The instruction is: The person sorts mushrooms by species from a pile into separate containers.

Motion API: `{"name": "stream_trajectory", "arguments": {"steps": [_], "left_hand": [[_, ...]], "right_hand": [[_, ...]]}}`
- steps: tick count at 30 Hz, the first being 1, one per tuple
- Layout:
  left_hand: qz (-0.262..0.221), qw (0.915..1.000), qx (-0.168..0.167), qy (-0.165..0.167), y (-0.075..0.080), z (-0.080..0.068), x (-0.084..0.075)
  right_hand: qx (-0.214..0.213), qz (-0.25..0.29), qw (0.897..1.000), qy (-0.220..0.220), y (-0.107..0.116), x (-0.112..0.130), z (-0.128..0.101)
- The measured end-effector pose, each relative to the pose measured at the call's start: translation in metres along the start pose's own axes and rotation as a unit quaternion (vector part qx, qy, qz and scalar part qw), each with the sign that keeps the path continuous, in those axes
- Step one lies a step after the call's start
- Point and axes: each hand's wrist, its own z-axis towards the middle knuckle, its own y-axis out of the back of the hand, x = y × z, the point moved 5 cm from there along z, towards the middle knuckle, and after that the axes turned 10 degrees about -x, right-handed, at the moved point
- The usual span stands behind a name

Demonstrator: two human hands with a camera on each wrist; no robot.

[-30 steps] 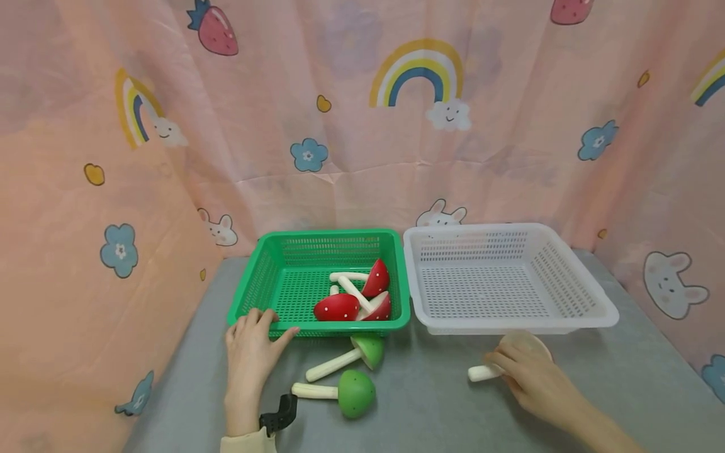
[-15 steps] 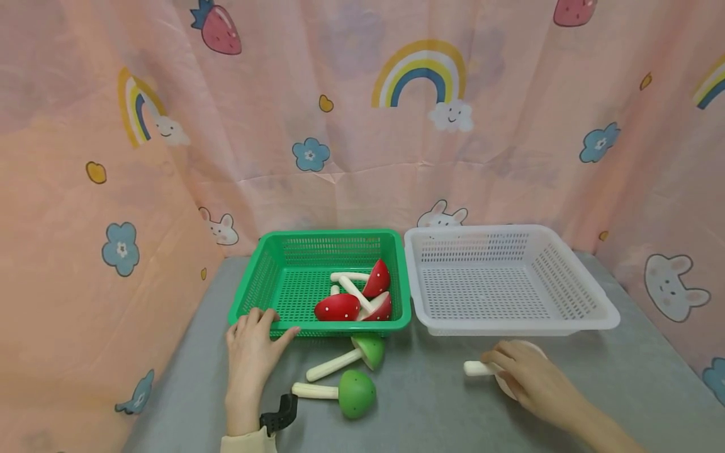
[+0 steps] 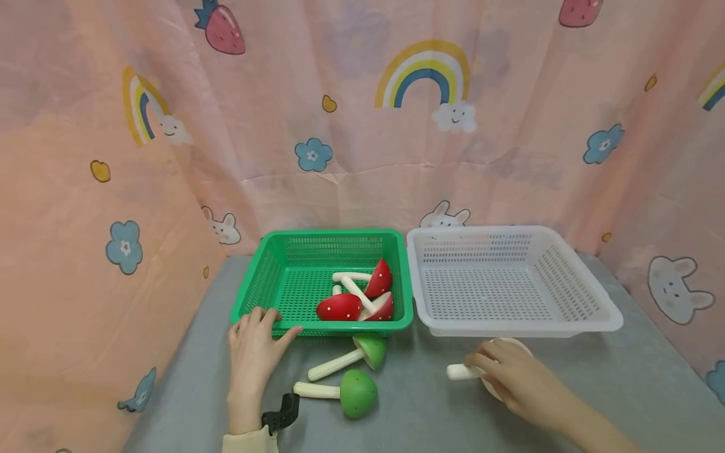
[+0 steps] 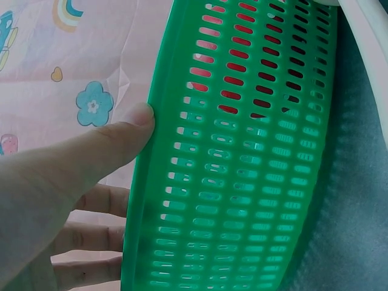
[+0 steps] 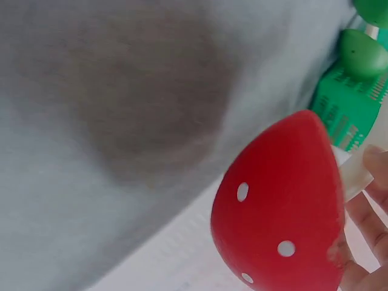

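Observation:
My left hand rests at the near left corner of the green basket, with its thumb and fingers on either side of the rim. Pinched by the stem in my right hand is a toy mushroom whose cap is red with white dots. Its pale stem points left in the head view, and the hand hides much of the cap there. Inside the green basket, several red toy mushrooms lie at the right. Two green toy mushrooms lie on the table in front of it.
A white basket stands to the right of the green one, their rims close together. A pink patterned curtain hangs behind and at both sides of the grey table.
My right hand has moved left with the red mushroom, along the front of the white basket. The left hand stays at the green basket's rim.

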Motion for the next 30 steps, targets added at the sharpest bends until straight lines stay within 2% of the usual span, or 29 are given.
{"name": "stream_trajectory", "arguments": {"steps": [11, 19, 22, 30], "left_hand": [[-0.002, 1.0, 0.003, 0.001, -0.001, 0.001, 0.0], [0.0, 1.0, 0.003, 0.002, 0.0, 0.001, 0.0], [0.001, 1.0, 0.002, 0.001, 0.0, 0.001, 0.0], [-0.004, 1.0, -0.005, -0.002, 0.001, 0.001, 0.001]], "right_hand": [[0.003, -0.012, 1.0, 0.023, 0.008, 0.011, 0.023], [-0.049, 0.015, 0.997, 0.056, 0.017, 0.02, 0.048], [-0.036, 0.027, 0.998, 0.047, 0.02, 0.023, 0.056], [-0.003, 0.016, 0.999, 0.048, 0.018, 0.026, 0.081]]}}
